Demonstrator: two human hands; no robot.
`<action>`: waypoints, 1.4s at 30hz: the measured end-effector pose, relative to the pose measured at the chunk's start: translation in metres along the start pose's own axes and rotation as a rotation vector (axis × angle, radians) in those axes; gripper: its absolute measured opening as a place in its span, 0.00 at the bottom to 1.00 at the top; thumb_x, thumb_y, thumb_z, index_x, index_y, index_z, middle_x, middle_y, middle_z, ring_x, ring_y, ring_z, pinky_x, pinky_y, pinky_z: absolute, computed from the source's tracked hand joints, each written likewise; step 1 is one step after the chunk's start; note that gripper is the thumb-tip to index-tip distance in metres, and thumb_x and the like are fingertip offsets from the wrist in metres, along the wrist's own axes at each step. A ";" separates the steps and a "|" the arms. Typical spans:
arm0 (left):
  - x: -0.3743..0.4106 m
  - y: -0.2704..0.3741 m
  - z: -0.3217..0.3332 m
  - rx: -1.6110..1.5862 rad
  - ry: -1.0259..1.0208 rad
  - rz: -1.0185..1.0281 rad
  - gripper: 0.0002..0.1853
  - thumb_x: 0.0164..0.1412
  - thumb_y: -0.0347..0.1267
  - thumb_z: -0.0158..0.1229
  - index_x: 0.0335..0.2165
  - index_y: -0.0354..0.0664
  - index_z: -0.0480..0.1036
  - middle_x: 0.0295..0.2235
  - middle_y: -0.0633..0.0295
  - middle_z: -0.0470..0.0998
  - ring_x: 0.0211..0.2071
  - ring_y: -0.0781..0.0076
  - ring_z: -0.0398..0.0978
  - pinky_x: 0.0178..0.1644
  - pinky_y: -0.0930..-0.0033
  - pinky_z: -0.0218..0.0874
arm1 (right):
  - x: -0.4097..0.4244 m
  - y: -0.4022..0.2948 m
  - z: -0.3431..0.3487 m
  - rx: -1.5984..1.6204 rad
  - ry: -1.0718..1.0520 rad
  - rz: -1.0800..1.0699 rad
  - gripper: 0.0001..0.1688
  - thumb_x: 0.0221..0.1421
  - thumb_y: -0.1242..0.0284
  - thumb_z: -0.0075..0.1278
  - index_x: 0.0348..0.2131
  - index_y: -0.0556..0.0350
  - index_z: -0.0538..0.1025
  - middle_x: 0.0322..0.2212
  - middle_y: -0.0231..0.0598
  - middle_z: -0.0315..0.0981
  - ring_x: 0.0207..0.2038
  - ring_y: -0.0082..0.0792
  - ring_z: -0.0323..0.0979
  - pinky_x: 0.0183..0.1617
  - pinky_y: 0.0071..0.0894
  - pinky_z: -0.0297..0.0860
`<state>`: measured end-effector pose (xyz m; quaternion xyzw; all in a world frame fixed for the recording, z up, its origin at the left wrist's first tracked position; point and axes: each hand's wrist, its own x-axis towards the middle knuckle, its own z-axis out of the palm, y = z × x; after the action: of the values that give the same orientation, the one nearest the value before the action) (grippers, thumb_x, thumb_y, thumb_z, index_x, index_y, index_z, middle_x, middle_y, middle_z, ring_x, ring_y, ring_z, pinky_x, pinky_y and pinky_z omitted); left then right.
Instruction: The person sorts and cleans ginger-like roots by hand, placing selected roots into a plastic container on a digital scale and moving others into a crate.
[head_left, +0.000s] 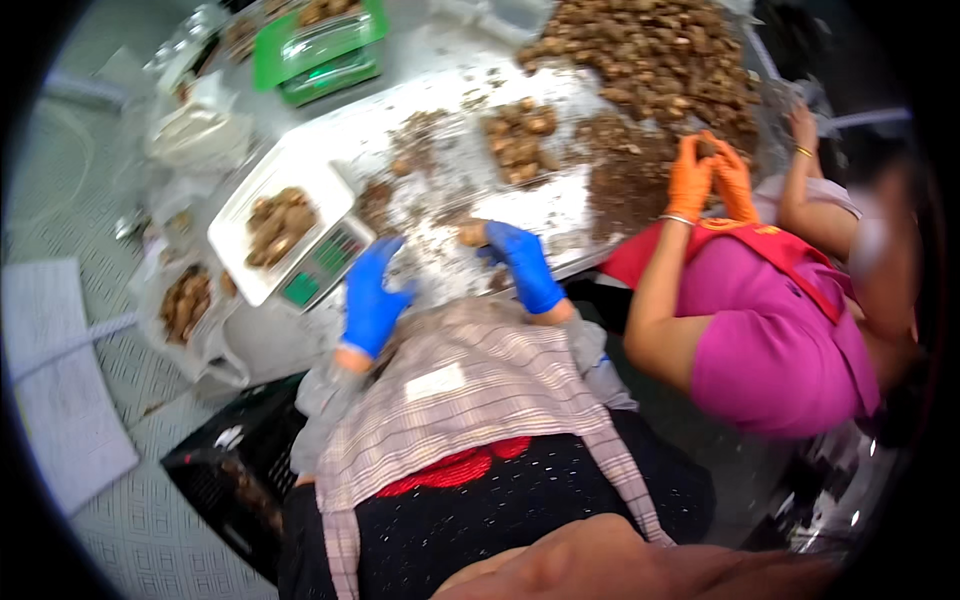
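Observation:
My left hand (373, 294), in a blue glove, is beside the digital scale (304, 289), its fingers apart and nothing in them. My right hand (523, 264), also blue-gloved, has a brown tuber (472, 233) at its fingertips, low over the soil-strewn metal table (566, 196). On the scale rests a white plastic tray (234, 220) with several taro-like tubers (282, 225) in it. Farther up the table, a clear tray holds more tubers (519, 141). Blur hides the finer detail of both hands.
A large heap of tubers (660, 52) fills the far right. Beside me, a co-worker's orange-gloved hands (709, 180) hold a tuber over loose soil. A plastic bag of tubers (185, 304) stands left, green trays (330, 56) far left, a black crate (232, 465) below.

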<state>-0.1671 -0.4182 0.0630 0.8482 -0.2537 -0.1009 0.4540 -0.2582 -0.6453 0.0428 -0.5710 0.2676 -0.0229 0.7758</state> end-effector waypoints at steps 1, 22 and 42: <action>0.001 0.006 0.002 0.038 0.018 0.122 0.27 0.50 0.29 0.69 0.51 0.38 0.73 0.47 0.47 0.77 0.50 0.55 0.75 0.56 0.58 0.66 | -0.006 0.004 -0.004 -0.060 -0.009 -0.037 0.22 0.64 0.59 0.49 0.42 0.61 0.80 0.30 0.33 0.79 0.30 0.22 0.71 0.35 0.22 0.65; -0.013 0.034 0.004 -0.690 -0.060 -0.301 0.29 0.54 0.26 0.68 0.55 0.35 0.71 0.48 0.56 0.77 0.47 0.72 0.75 0.52 0.71 0.70 | -0.023 -0.045 0.045 -0.230 -0.080 -0.221 0.16 0.59 0.73 0.56 0.47 0.58 0.79 0.37 0.33 0.78 0.41 0.22 0.72 0.47 0.22 0.68; -0.001 0.007 -0.018 -0.471 0.084 -0.339 0.26 0.55 0.31 0.67 0.53 0.37 0.73 0.46 0.56 0.79 0.46 0.71 0.77 0.51 0.70 0.69 | -0.001 -0.011 0.043 -0.204 -0.071 -0.118 0.11 0.59 0.75 0.55 0.41 0.63 0.80 0.33 0.35 0.79 0.33 0.23 0.74 0.39 0.24 0.70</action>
<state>-0.1629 -0.4085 0.0786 0.7533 -0.0590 -0.1961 0.6250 -0.2373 -0.6111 0.0621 -0.6622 0.2066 -0.0209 0.7200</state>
